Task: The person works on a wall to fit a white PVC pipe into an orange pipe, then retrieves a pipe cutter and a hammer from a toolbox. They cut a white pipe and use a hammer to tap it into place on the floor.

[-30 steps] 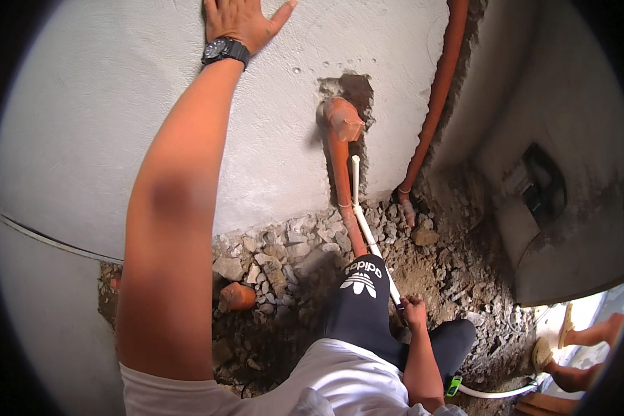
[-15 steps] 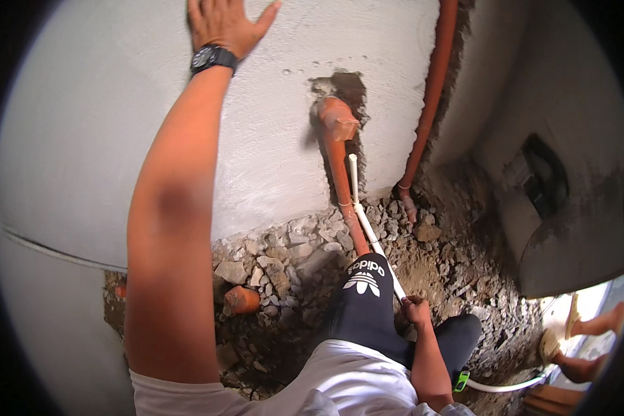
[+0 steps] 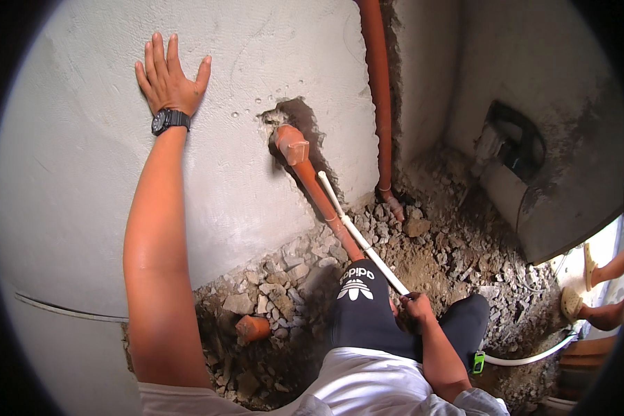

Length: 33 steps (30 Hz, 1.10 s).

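My left hand (image 3: pixel 172 89) lies flat on the grey plastered wall (image 3: pixel 232 180), fingers spread, with a black watch on the wrist. My right hand (image 3: pixel 417 310) is closed around the lower part of a thin white pipe (image 3: pixel 371 251) beside my knee. That pipe slants up to the wall, with a fitting partway along it and its top end in front of a rough slot in the plaster. Alongside runs a thicker orange pipe (image 3: pixel 317 191), topped by an orange elbow (image 3: pixel 291 142) at the slot. My leg hides the orange pipe's lower end.
Broken stones and soil (image 3: pixel 291 274) cover the ground along the wall, with a short orange pipe piece (image 3: pixel 252 328) among them. Another orange pipe (image 3: pixel 378 97) stands in the corner. A power tool (image 3: pixel 513 145) is at the right. Another person's feet (image 3: pixel 581 305) show at the right edge.
The view has shifted, so my whole left hand now shows on the wall and the orange pipe leans more in the picture. My right hand still grips the white pipe.
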Each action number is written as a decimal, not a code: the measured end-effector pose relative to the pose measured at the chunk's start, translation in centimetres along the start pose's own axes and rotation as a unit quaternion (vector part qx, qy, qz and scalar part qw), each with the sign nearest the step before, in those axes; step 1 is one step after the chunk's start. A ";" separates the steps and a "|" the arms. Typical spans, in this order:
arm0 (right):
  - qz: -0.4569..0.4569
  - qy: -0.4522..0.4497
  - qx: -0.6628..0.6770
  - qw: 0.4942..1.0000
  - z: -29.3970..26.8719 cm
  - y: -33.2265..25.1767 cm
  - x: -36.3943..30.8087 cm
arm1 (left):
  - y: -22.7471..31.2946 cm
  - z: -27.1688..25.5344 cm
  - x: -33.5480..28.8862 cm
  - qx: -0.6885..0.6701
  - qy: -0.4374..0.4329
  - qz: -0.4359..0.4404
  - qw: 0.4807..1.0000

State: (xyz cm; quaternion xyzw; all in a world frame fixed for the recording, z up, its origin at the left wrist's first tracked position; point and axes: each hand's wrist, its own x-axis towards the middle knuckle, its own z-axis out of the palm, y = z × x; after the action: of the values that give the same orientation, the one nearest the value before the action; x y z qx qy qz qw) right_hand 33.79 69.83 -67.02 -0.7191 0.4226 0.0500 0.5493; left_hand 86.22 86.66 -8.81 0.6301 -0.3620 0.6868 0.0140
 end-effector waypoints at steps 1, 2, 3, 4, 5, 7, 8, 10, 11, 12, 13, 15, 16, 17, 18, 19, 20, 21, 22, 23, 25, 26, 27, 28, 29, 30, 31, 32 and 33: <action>-0.012 0.002 -0.007 1.000 0.0 0.2 0.2 | 0.1 0.1 0.0 0.002 -0.001 -0.001 1.000; 0.003 -0.006 0.009 1.000 0.1 0.0 0.4 | 0.0 -0.1 0.0 0.007 -0.003 -0.001 1.000; 0.001 -0.006 0.010 1.000 0.2 -0.2 0.4 | -0.1 -0.3 0.1 0.012 -0.006 -0.002 1.000; -0.001 -0.006 0.011 1.000 0.4 -0.3 0.4 | -0.2 -0.4 0.1 0.014 -0.009 -0.003 1.000; -0.001 -0.005 0.012 1.000 0.5 -0.3 0.4 | 0.0 -0.5 0.0 0.013 -0.013 -0.007 1.000; -0.006 -0.004 0.016 1.000 0.5 -0.2 0.5 | 0.2 -0.5 0.0 0.015 -0.020 -0.009 1.000; -0.007 -0.004 0.018 1.000 0.5 -0.1 0.5 | 0.2 -0.6 0.0 0.018 -0.023 -0.010 1.000; -0.027 0.002 0.008 1.000 0.7 0.0 0.6 | 0.3 -0.5 0.0 0.021 -0.029 -0.011 0.999; -0.036 0.005 0.000 0.999 0.6 0.1 0.5 | 0.2 -0.5 -0.1 0.022 -0.032 -0.014 0.999; -0.032 0.008 0.015 0.999 0.8 0.2 0.3 | 0.1 -0.4 -0.3 0.023 -0.035 -0.016 0.999; -0.027 0.012 0.031 0.999 1.0 0.2 0.0 | 0.2 -0.4 -0.5 0.021 -0.041 -0.017 0.999; -0.061 0.034 0.027 0.997 0.6 -1.8 0.1 | 0.1 -0.5 -0.4 0.023 -0.044 -0.023 0.999; -0.095 0.051 0.010 0.994 0.4 -3.3 0.1 | 0.1 -0.6 -0.3 0.012 -0.042 -0.023 0.999; -0.128 0.070 -0.011 0.989 -0.5 -4.9 0.4 | 0.2 -0.6 -0.1 0.014 -0.039 -0.024 0.999; -0.170 0.076 0.012 0.982 -1.9 -6.1 2.0 | 0.7 -0.3 0.5 0.012 -0.032 -0.030 0.999; -0.222 0.052 0.021 0.973 -2.5 -11.7 0.6 | -0.2 -0.9 -0.5 0.026 -0.047 -0.021 0.998; -0.251 0.065 -0.007 0.966 -4.3 -14.8 1.7 | 0.2 -1.0 -0.1 0.031 -0.051 -0.026 0.998; -0.297 0.052 -0.020 0.953 -5.6 -19.7 0.8 | 0.0 -1.2 -0.5 0.034 -0.061 -0.027 0.997; -0.338 0.047 -0.022 0.940 -7.1 -24.2 -0.1 | -0.1 -1.3 -0.4 0.035 -0.064 -0.032 0.997; -0.356 0.020 -0.035 0.934 -8.4 -27.7 0.2 | 0.1 -1.3 -0.3 0.033 -0.068 -0.036 0.996; -0.399 -0.034 0.013 0.916 -9.3 -34.4 -0.1 | 0.7 -1.9 0.0 0.009 -0.047 -0.037 0.998; -0.418 -0.028 -0.044 0.907 -10.0 -38.1 -1.6 | 1.2 -2.5 0.2 0.001 -0.048 -0.044 0.998; -0.417 -0.039 -0.063 0.906 -10.3 -41.1 -2.1 | 1.5 -2.9 0.6 -0.007 -0.046 -0.050 0.998; -0.452 -0.030 -0.101 0.886 -9.9 -43.8 -2.3 | 1.2 -2.8 0.4 0.008 -0.047 -0.050 0.998; -0.467 -0.032 -0.129 0.874 -9.6 -46.3 -3.2 | 1.0 -2.8 0.4 0.009 -0.051 -0.049 0.997; -0.494 -0.020 -0.155 0.855 -9.2 -48.0 -3.2 | 1.0 -2.8 0.6 0.009 -0.055 -0.051 0.997; -0.521 -0.009 -0.180 0.834 -8.9 -49.5 -3.0 | 1.0 -2.9 0.6 0.010 -0.059 -0.053 0.997; -0.532 0.016 -0.216 0.818 -8.5 -50.6 -2.6 | 1.0 -2.7 0.6 0.013 -0.066 -0.057 0.996; -0.543 0.041 -0.251 0.800 -8.1 -51.8 -2.6 | 0.9 -2.6 0.5 0.010 -0.062 -0.057 0.996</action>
State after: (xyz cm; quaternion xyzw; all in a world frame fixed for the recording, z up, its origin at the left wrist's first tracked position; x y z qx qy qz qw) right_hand 63.28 66.49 -23.74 -0.9450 -0.0417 -0.1818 0.2687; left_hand 83.45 87.17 -8.67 0.6914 -0.3183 0.6481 0.0244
